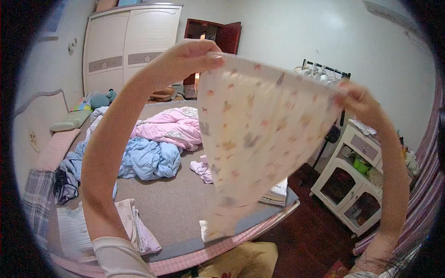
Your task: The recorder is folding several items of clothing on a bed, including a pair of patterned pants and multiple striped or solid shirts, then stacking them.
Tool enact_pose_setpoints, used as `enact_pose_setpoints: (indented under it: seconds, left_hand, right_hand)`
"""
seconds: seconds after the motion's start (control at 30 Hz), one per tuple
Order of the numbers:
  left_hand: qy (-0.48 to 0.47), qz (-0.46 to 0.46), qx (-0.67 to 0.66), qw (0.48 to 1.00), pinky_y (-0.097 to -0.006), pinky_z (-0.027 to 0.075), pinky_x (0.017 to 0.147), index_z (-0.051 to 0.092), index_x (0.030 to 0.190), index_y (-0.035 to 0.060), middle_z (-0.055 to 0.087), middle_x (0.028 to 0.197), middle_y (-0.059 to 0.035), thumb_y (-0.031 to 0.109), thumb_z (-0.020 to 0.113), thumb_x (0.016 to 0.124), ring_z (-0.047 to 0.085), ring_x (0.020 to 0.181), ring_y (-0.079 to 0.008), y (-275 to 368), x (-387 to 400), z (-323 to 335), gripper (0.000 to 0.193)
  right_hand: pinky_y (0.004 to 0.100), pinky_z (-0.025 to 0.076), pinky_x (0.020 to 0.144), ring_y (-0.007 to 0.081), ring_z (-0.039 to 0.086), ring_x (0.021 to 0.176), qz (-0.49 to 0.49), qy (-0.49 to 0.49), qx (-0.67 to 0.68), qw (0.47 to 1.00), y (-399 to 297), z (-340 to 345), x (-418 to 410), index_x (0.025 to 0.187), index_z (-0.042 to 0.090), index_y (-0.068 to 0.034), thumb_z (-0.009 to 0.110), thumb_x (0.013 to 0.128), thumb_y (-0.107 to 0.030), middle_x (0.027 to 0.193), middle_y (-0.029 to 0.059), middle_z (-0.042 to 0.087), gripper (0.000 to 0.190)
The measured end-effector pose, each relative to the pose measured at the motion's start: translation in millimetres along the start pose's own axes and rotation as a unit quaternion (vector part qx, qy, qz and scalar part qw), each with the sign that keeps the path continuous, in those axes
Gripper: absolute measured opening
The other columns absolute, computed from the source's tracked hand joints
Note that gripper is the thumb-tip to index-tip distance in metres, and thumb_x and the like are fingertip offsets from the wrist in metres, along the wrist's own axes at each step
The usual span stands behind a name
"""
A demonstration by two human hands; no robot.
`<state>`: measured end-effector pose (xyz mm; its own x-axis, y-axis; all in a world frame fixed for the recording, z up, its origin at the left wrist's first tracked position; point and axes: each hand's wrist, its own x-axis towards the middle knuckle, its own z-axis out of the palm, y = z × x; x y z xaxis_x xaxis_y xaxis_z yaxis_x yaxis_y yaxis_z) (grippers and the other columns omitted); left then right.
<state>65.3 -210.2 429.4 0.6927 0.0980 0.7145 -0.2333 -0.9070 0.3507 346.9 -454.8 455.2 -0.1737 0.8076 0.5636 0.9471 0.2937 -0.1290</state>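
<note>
A pale cream cloth [257,128] with small printed figures hangs spread between my two raised hands. My left hand [198,57] pinches its upper left corner, and my right hand [358,99] grips the upper right corner. From that taut top edge the cloth narrows downward, its lower tip in front of the near edge of the bed [194,194]. Slight blur softens the print and my right fingers. Part of the bed and the things on it are hidden behind the cloth.
On the bed lie a blue quilt [149,158], a pink quilt [174,127], folded clothes [130,222] at the near left and a folded white garment [276,194] by the right edge. A white cabinet [347,180] and a clothes rack [326,69] stand to the right.
</note>
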Motion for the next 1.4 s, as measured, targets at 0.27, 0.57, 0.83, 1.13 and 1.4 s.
enact_pose_setpoints:
  seconds: [0.27,0.57,0.83,1.13,1.4]
  left_hand:
    - [-0.013,-0.027,0.0,1.0,-0.0244,0.048,0.073,0.052,0.098,0.0059,0.057,0.084,0.0003,0.004,0.057,0.081,0.055,0.077,-0.0095,8,34,-11,0.018]
    - [0.091,-0.038,-0.165,0.981,-0.0239,0.05,0.065,0.051,0.11,0.0089,0.058,0.088,-0.0012,0.017,0.054,0.084,0.057,0.076,-0.0088,6,42,-16,0.027]
    - [0.062,-0.107,0.003,0.992,-0.0255,0.05,0.068,0.054,0.11,0.0067,0.059,0.094,-0.0029,0.035,0.055,0.087,0.058,0.081,-0.0098,16,40,-4,0.036]
    - [0.019,0.233,-0.306,0.923,-0.0233,0.053,0.064,0.049,0.109,0.0065,0.06,0.092,-0.005,0.019,0.061,0.084,0.061,0.077,-0.0102,54,36,-10,0.031]
    - [0.024,0.153,-0.451,0.879,-0.0254,0.047,0.073,0.053,0.101,0.0041,0.057,0.089,-0.0027,0.015,0.066,0.081,0.057,0.082,-0.0105,12,92,74,0.026]
  right_hand:
    - [0.0237,0.046,0.071,0.0085,0.058,0.079,0.081,0.046,-0.025,0.995,5,-30,24,0.08,0.06,-0.003,0.059,0.081,-0.019,0.083,0.0036,0.064,0.017]
    - [0.0209,0.046,0.065,0.0057,0.056,0.071,0.027,0.123,0.212,0.969,2,-32,26,0.099,0.053,-0.01,0.062,0.083,-0.021,0.083,-0.001,0.06,0.021]
    - [0.0233,0.049,0.067,0.0078,0.057,0.076,0.063,0.116,0.311,0.941,7,-35,25,0.107,0.05,-0.01,0.058,0.086,-0.018,0.09,0.0014,0.059,0.024]
    - [0.0293,0.049,0.079,0.0144,0.057,0.091,-0.134,0.202,0.271,0.932,-26,-41,13,0.121,0.047,-0.007,0.058,0.085,-0.02,0.105,0.0052,0.058,0.04]
    - [0.0221,0.046,0.073,0.0073,0.054,0.083,-0.172,0.056,0.445,0.877,-17,41,75,0.115,0.048,-0.005,0.059,0.086,-0.025,0.092,0.0,0.059,0.037]
